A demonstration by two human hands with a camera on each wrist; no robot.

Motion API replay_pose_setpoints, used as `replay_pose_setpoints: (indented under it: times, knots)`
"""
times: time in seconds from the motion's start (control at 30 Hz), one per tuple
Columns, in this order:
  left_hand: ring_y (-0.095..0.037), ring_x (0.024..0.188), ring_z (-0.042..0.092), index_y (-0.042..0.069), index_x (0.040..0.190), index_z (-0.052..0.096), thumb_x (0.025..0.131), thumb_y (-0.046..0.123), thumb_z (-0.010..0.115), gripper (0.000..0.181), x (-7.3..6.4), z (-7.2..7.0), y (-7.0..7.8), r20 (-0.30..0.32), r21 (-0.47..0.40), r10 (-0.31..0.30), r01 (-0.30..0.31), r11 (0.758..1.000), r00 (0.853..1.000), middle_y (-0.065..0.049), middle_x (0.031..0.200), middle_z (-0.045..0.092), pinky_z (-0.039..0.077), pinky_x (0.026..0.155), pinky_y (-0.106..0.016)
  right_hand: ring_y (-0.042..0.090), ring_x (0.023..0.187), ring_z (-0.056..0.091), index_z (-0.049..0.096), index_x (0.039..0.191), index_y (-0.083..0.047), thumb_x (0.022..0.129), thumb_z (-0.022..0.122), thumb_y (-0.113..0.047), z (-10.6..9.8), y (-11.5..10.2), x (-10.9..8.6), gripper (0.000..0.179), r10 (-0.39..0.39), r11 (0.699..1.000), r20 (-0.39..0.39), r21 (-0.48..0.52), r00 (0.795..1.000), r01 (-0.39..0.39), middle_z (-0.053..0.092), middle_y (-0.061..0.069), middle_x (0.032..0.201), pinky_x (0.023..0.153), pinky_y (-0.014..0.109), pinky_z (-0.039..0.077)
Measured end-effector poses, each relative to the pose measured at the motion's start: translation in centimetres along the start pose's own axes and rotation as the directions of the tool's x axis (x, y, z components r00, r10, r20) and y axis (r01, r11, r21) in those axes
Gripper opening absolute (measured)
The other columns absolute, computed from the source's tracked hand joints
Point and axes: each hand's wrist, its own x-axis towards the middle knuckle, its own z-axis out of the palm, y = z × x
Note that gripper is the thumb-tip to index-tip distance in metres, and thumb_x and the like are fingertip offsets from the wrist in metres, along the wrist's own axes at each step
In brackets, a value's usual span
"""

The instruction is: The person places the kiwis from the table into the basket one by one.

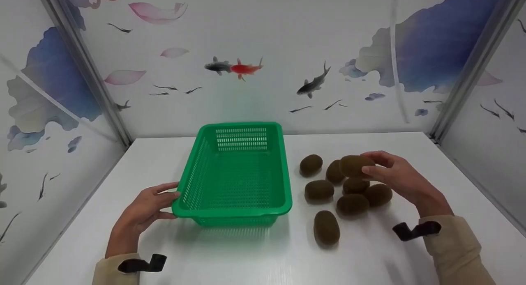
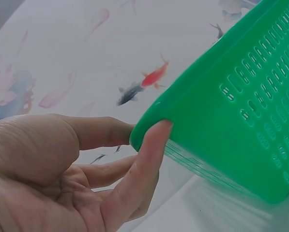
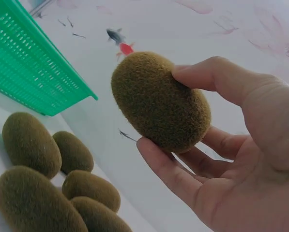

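Note:
My right hand (image 1: pixel 396 174) holds a brown, fuzzy kiwifruit (image 1: pixel 356 166) between thumb and fingers. In the right wrist view the held kiwifruit (image 3: pixel 159 101) is in full sight, raised over the others. Several more kiwifruits lie on the white table, among them one (image 1: pixel 326 228) nearest the front and one (image 1: pixel 311 164) closest to the basket's far right side. At the left, my left hand (image 1: pixel 148 205) pinches the rim of a green plastic basket (image 1: pixel 234 213) near its front left corner. The left wrist view shows thumb and fingers (image 2: pixel 144 169) on that rim. No fruit lies inside the basket.
White panels (image 1: pixel 254 100) painted with fish and petals wall in the table (image 1: pixel 230 264) at the back and both sides. Metal posts (image 1: pixel 86 67) stand at the back corners. A dark strap piece (image 1: pixel 417 230) sits on each sleeve.

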Motion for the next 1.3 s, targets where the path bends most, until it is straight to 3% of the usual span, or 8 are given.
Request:
replay_pose_setpoints:
  times: [0.1, 0.27, 0.33, 0.67, 0.83, 1.1, 1.3]
  knots:
    - [-0.015, 0.105, 0.07, 0.005, 0.156, 0.031, 0.101, 0.025, 0.06, 0.066, 0.0, 0.0, 0.0, 0.0, -0.01, 0.003, -0.003, 1.0, 1.0, -0.011, 0.128, 0.067, 0.062, 0.079, -0.033, 0.006, 0.11, 0.067, 0.044, 0.144, -0.009, 0.098, 0.064, -0.039, 0.4, -0.8, 0.8, 0.059, 0.01, 0.999, -0.007, 0.053, 1.0, -0.009, 0.059, -0.002, 0.127, 0.107, 0.033, 0.043]
    - [-0.015, 0.104, 0.071, 0.008, 0.158, 0.029, 0.101, 0.023, 0.06, 0.067, 0.0, -0.1, 0.0, 0.009, -0.029, 0.008, -0.008, 1.0, 1.0, -0.007, 0.123, 0.069, 0.062, 0.077, -0.032, 0.004, 0.108, 0.067, 0.038, 0.148, -0.002, 0.097, 0.067, -0.034, 1.0, -2.0, 2.4, 0.067, 0.013, 0.985, -0.003, 0.175, 1.0, -0.012, 0.056, -0.003, 0.126, 0.097, 0.014, 0.048]
    - [-0.015, 0.104, 0.071, 0.008, 0.158, 0.029, 0.101, 0.023, 0.06, 0.066, 0.0, -0.1, 0.0, 0.012, -0.03, 0.009, -0.009, 1.0, 1.0, -0.007, 0.123, 0.069, 0.062, 0.077, -0.032, 0.002, 0.108, 0.066, 0.036, 0.149, -0.001, 0.096, 0.068, -0.034, 1.2, -2.6, 2.9, 0.069, 0.028, 0.981, -0.003, 0.192, 1.0, -0.027, 0.054, -0.003, 0.127, 0.095, 0.012, 0.048]
    - [-0.016, 0.105, 0.071, 0.008, 0.157, 0.031, 0.1, 0.023, 0.06, 0.066, 0.0, 0.0, 0.0, -0.001, -0.013, 0.015, -0.015, 1.0, 1.0, -0.01, 0.125, 0.068, 0.062, 0.078, -0.034, 0.006, 0.11, 0.062, 0.039, 0.148, -0.001, 0.095, 0.07, -0.03, 2.2, -5.2, 5.3, 0.068, 0.038, 0.979, 0.003, 0.199, 0.999, -0.038, 0.05, 0.005, 0.134, 0.096, 0.019, 0.053]
    - [-0.017, 0.107, 0.07, 0.009, 0.158, 0.03, 0.1, 0.025, 0.061, 0.068, 0.0, 0.0, 0.0, 0.005, -0.001, 0.013, -0.013, 1.0, 1.0, -0.012, 0.129, 0.066, 0.061, 0.078, -0.034, 0.007, 0.108, 0.063, 0.04, 0.147, 0.001, 0.096, 0.069, -0.024, 3.2, -6.1, 6.8, 0.063, 0.042, 0.966, 0.013, 0.256, 0.999, -0.044, 0.051, 0.007, 0.132, 0.098, 0.024, 0.054]
    - [-0.015, 0.104, 0.069, 0.007, 0.159, 0.025, 0.098, 0.022, 0.062, 0.072, 0.1, -0.2, -0.3, 0.042, 0.013, 0.025, -0.026, 1.0, 0.999, -0.014, 0.129, 0.066, 0.061, 0.08, -0.034, 0.027, 0.123, 0.057, 0.041, 0.146, -0.001, 0.098, 0.064, -0.02, 5.2, -8.1, 9.4, 0.057, 0.068, 0.966, 0.063, 0.245, 0.996, -0.081, 0.044, 0.019, 0.145, 0.11, 0.037, 0.048]
    - [-0.015, 0.105, 0.069, 0.008, 0.158, 0.026, 0.098, 0.021, 0.063, 0.072, 0.2, 0.0, -0.1, 0.026, 0.003, 0.013, -0.013, 1.0, 1.0, -0.017, 0.133, 0.061, 0.062, 0.079, -0.034, 0.031, 0.128, 0.054, 0.042, 0.146, -0.004, 0.099, 0.062, -0.017, 6.9, -8.7, 10.8, 0.053, 0.077, 0.962, 0.065, 0.257, 0.995, -0.091, 0.045, 0.019, 0.145, 0.112, 0.04, 0.046]
